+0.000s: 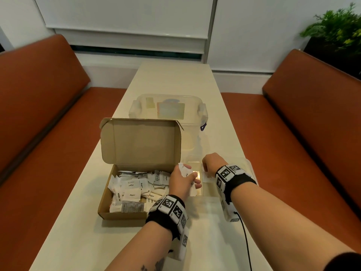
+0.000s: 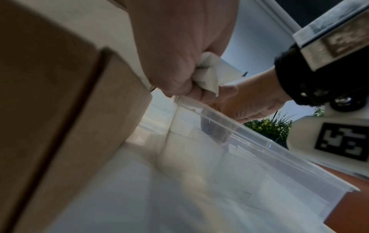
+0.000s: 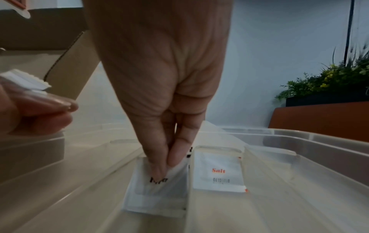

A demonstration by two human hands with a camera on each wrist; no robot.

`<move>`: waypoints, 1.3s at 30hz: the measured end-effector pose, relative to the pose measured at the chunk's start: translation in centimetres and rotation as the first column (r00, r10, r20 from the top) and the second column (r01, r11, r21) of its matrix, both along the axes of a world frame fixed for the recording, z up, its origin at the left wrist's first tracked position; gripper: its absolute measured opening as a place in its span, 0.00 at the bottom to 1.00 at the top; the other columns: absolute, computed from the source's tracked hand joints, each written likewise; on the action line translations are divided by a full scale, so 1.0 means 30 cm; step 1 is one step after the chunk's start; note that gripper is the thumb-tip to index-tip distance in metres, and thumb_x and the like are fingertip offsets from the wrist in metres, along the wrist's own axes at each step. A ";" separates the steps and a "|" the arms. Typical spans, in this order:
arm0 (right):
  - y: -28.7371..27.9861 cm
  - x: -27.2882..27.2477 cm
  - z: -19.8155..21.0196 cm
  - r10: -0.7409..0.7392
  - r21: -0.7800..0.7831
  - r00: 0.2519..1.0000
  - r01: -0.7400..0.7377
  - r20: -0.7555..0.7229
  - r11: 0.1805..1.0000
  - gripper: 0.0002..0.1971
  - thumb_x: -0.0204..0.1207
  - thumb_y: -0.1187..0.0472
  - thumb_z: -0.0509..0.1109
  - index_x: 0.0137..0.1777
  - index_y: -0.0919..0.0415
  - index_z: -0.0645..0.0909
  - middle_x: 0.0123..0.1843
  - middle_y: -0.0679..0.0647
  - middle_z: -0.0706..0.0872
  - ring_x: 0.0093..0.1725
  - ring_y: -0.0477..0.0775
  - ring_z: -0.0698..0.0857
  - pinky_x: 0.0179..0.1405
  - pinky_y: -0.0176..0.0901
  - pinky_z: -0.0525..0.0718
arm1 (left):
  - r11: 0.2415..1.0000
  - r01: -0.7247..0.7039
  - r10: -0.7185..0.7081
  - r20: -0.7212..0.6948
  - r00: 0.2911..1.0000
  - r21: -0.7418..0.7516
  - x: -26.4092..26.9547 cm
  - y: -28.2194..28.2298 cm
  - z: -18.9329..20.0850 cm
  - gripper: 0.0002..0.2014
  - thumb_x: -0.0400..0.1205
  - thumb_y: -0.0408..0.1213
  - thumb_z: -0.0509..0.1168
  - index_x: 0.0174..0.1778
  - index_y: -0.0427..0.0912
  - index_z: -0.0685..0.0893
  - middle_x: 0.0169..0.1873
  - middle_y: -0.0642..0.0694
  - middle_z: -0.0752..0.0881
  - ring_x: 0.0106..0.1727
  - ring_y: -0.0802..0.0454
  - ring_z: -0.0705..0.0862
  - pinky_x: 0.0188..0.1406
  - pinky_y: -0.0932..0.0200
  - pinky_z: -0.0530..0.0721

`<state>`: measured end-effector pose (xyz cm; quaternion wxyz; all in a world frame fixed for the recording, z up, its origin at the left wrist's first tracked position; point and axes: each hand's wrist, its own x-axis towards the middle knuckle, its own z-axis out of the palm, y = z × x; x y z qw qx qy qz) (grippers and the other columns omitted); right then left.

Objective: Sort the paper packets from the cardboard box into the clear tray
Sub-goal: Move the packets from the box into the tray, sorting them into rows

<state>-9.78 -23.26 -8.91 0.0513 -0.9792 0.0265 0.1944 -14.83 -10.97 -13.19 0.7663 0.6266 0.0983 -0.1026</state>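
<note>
The open cardboard box (image 1: 125, 214) sits on the table's left and holds several white paper packets (image 1: 132, 194) marked Pepper, Sugar and Stevia. To its right stands the clear tray (image 1: 210, 190). My left hand (image 1: 185, 179) hovers over the tray's left edge and grips a small bunch of white packets (image 2: 207, 74). My right hand (image 3: 165, 170) reaches down into a tray compartment and pinches a pepper packet (image 3: 155, 192) between thumb and fingertips. A Salt packet (image 3: 217, 175) stands in the compartment beside it, behind a clear divider.
A clear lidded storage container (image 1: 168, 110) stands behind the box's raised lid (image 1: 140, 141). Orange benches (image 1: 39, 114) flank the long pale table (image 1: 172, 79). A green plant (image 1: 336, 26) sits at the far right.
</note>
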 end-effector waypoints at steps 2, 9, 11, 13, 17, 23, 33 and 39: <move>0.002 -0.001 0.004 0.017 -0.009 1.000 -0.018 -0.011 1.000 0.12 0.81 0.73 0.57 0.57 0.69 0.81 0.62 0.64 0.82 0.60 0.62 0.83 0.58 0.44 0.80 | 1.000 0.006 -0.006 0.000 1.000 -0.004 -0.001 0.001 0.001 0.11 0.78 0.19 0.64 0.46 0.40 0.73 0.31 0.37 0.80 0.22 0.52 0.81 0.23 0.59 0.83; -0.006 0.007 -0.007 0.039 -0.037 0.999 -0.040 -0.024 0.999 0.09 0.79 0.72 0.61 0.40 0.64 0.79 0.60 0.63 0.84 0.47 0.57 0.80 0.53 0.42 0.80 | 1.000 0.010 -0.010 -0.001 1.000 -0.011 0.002 0.001 0.001 0.11 0.78 0.19 0.64 0.47 0.39 0.73 0.33 0.36 0.79 0.24 0.49 0.81 0.22 0.60 0.82; -0.007 0.006 -0.012 0.025 -0.046 0.998 -0.027 -0.062 0.999 0.08 0.78 0.70 0.66 0.54 0.68 0.84 0.59 0.63 0.85 0.51 0.58 0.84 0.55 0.43 0.81 | 1.000 0.007 -0.007 -0.003 1.000 -0.005 0.005 0.001 -0.002 0.11 0.78 0.20 0.64 0.48 0.38 0.74 0.32 0.37 0.80 0.24 0.50 0.82 0.23 0.60 0.82; -0.007 0.003 -0.018 0.020 -0.057 0.996 -0.025 -0.088 0.998 0.11 0.76 0.68 0.70 0.57 0.68 0.85 0.59 0.63 0.86 0.56 0.60 0.85 0.55 0.44 0.82 | 1.000 0.008 -0.008 -0.006 1.000 0.013 0.007 0.001 -0.006 0.10 0.78 0.21 0.65 0.49 0.38 0.74 0.31 0.37 0.81 0.24 0.50 0.83 0.23 0.61 0.82; -0.005 -0.004 -0.030 0.037 -0.090 0.993 -0.048 -0.114 0.995 0.12 0.76 0.65 0.70 0.58 0.69 0.83 0.59 0.62 0.85 0.59 0.60 0.85 0.55 0.43 0.81 | 1.000 0.008 -0.008 -0.008 1.000 0.021 0.008 -0.001 -0.011 0.11 0.78 0.21 0.65 0.46 0.41 0.74 0.31 0.37 0.81 0.23 0.51 0.83 0.23 0.60 0.83; -0.005 -0.005 -0.032 0.051 -0.085 0.991 -0.062 -0.126 0.994 0.12 0.79 0.65 0.65 0.59 0.68 0.83 0.59 0.62 0.86 0.59 0.60 0.85 0.56 0.43 0.81 | 1.000 0.009 -0.009 -0.011 1.000 0.021 0.011 -0.003 -0.015 0.11 0.78 0.20 0.65 0.46 0.40 0.74 0.33 0.38 0.81 0.24 0.50 0.83 0.23 0.60 0.83; -0.015 -0.023 0.009 0.005 0.128 0.999 -0.010 0.042 0.992 0.11 0.78 0.64 0.66 0.56 0.66 0.86 0.56 0.59 0.88 0.56 0.57 0.85 0.59 0.44 0.83 | 1.000 0.017 -0.016 -0.044 0.999 0.019 0.024 -0.007 -0.010 0.05 0.82 0.25 0.61 0.46 0.40 0.75 0.32 0.39 0.81 0.24 0.49 0.83 0.23 0.59 0.82; -0.015 -0.086 0.067 -0.121 0.524 0.991 0.069 0.064 0.849 0.10 0.78 0.57 0.70 0.53 0.63 0.85 0.41 0.55 0.87 0.34 0.45 0.82 0.38 0.38 0.83 | 0.999 0.019 -0.021 -0.092 0.996 -0.026 0.036 -0.021 0.014 0.11 0.88 0.42 0.54 0.55 0.36 0.72 0.34 0.37 0.81 0.18 0.51 0.81 0.16 0.61 0.80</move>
